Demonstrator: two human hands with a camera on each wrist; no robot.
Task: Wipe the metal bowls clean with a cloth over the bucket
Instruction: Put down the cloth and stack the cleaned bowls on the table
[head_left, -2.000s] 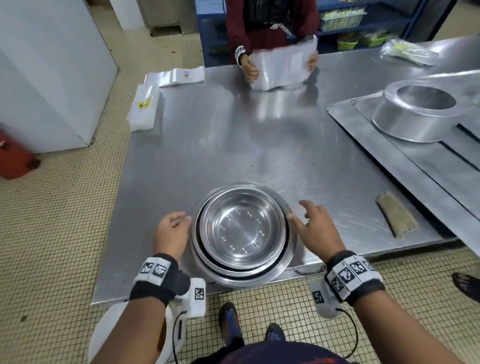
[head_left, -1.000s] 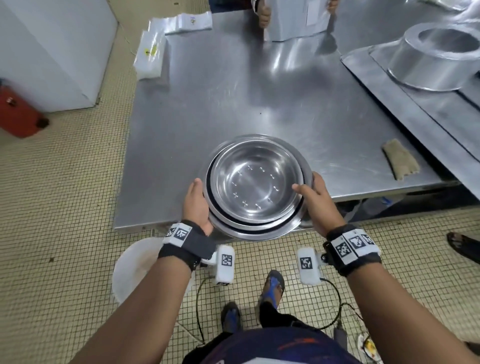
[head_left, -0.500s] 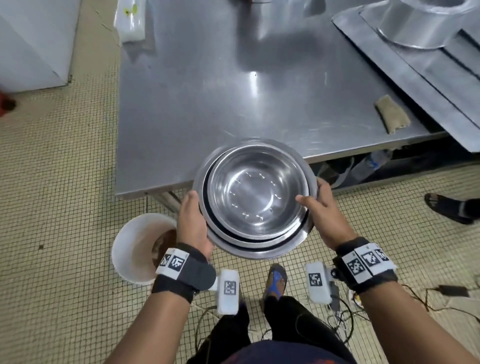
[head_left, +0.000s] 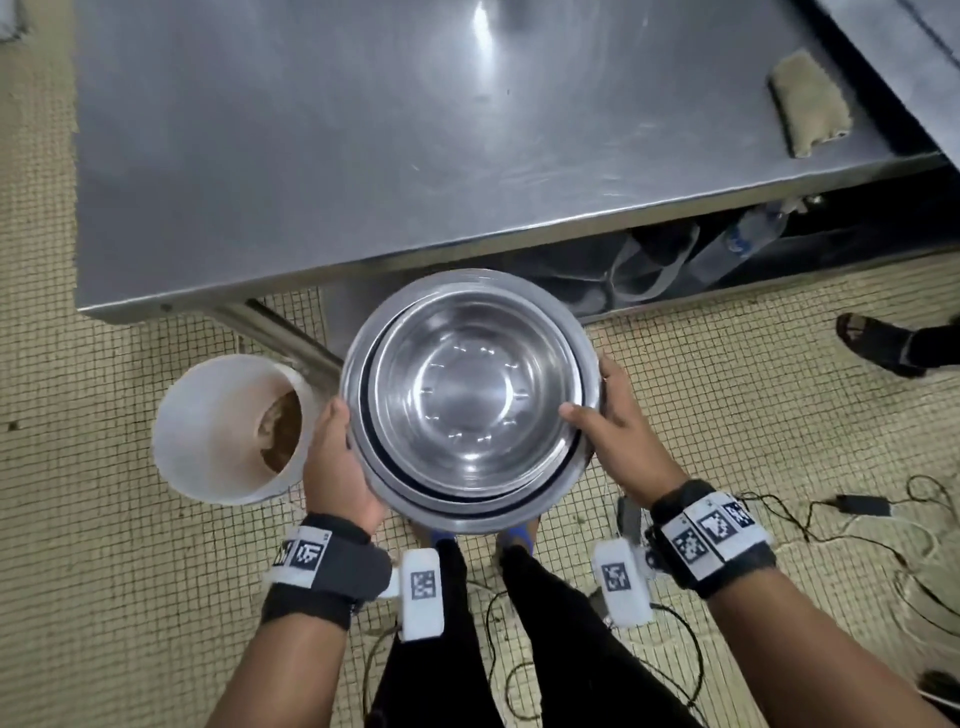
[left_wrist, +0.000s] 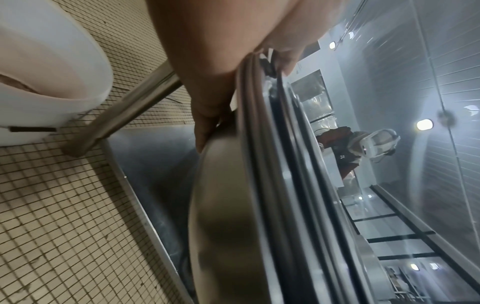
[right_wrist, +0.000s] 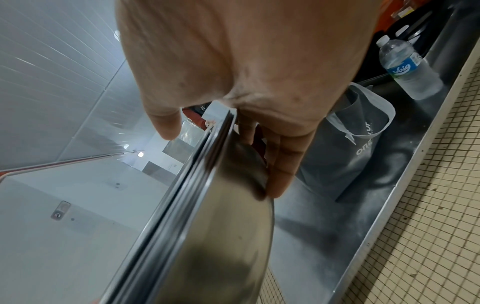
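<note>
Left hand (head_left: 335, 467) and right hand (head_left: 618, 431) out front, palms inward; each grip clamps opposite rims of nested metal bowls (head_left: 470, 395), thumbs over rims, fingers beneath. Stack held above floor, just off worktop (head_left: 363, 156) edge, beside white bucket (head_left: 208, 415).

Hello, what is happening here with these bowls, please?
A person holds a nested stack of metal bowls off the steel table, left hand and right hand gripping opposite rims. The white bucket stands on the floor at the left. The cloth lies untouched on the table; wiping has not begun.
</note>
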